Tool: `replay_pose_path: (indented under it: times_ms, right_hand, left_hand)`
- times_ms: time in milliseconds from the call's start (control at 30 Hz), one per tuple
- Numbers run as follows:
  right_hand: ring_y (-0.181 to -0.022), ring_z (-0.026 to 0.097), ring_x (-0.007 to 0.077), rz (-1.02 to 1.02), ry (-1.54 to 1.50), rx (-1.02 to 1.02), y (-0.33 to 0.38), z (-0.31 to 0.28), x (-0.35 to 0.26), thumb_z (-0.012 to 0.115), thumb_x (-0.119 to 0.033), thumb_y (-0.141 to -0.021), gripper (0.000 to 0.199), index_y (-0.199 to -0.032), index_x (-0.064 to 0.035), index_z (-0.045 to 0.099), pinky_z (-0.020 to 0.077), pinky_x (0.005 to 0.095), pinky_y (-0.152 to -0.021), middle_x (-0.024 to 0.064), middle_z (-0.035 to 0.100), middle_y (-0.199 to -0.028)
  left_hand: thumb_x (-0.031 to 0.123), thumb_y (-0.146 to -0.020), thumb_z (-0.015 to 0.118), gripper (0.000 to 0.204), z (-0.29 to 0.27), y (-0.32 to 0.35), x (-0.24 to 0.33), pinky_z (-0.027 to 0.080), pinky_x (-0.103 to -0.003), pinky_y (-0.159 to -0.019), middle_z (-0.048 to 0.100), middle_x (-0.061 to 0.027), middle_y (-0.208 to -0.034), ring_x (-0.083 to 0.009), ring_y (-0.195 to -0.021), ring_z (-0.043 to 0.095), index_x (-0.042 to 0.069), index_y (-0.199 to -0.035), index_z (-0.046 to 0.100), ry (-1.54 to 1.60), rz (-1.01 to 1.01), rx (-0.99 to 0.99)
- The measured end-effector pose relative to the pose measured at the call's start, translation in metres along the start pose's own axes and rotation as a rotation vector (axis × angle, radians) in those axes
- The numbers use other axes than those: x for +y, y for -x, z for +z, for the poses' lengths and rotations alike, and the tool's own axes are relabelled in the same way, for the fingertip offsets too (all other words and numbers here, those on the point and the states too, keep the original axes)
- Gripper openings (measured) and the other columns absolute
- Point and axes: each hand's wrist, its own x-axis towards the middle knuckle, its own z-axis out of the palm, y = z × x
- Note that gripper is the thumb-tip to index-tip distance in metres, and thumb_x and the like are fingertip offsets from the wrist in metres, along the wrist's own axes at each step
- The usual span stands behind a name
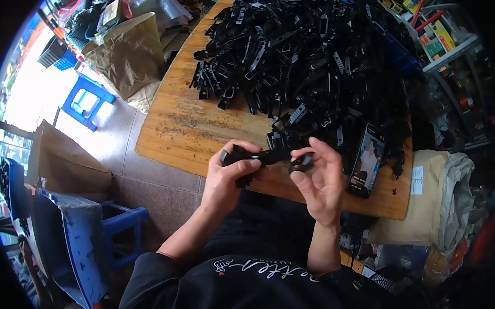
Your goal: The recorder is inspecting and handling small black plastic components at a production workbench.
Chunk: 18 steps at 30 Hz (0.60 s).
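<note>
My left hand (226,175) is closed round a bundle of dark, elongated black parts (273,156) just above the table's near edge. Its thumb lies across the top of them, and their exact kind I cannot make out. My right hand (323,181) has its thumb and fingers curled about the right end of the bundle, round a small shiny black piece (302,163). Whether that piece is joined to the ones in my left hand is unclear. Beyond both hands spreads a large heap of black parts (287,53), many slim and slotted, some with light metallic faces.
The heap rests on a worn wooden table (185,127). At its right side lies a phone (367,160) with a lit screen. Blue stools (85,101), a blue bin (80,244) and brown paper bags (127,55) stand on the left; a tan sack (412,202) is at the right.
</note>
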Motion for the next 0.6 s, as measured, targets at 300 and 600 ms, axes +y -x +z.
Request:
replay_pose_path:
  times_ms: [300, 600]
  right_hand:
    - [-0.101, 0.051, 0.0259, -0.317, 0.125, -0.089, -0.004, -0.001, 0.011, 0.068, -0.005, -0.074, 0.035, -0.104, -0.0047, 0.049, 0.0393, 0.0370, -0.090, 0.0161, 0.061, -0.103]
    - [-0.096, 0.053, 0.0240, -0.329, 0.219, -0.136, -0.003, -0.004, 0.008, 0.070, -0.004, -0.071, 0.029, -0.096, -0.0065, 0.055, 0.0454, 0.0316, -0.081, 0.0120, 0.064, -0.099]
  left_hand:
    - [0.000, -0.076, 0.057, 0.018, 0.005, 0.003, 0.001, 0.047, -0.026, -0.065, 0.060, -0.0096, -0.076, -0.0160, -0.068, 0.059, -0.001, -0.094, 0.055, 0.052, -0.097, -0.150]
    - [-0.001, -0.073, 0.059, 0.019, 0.006, 0.007, -0.001, 0.046, -0.025, -0.066, 0.058, -0.0072, -0.084, -0.0130, -0.072, 0.057, -0.001, -0.092, 0.056, -0.062, -0.061, -0.118]
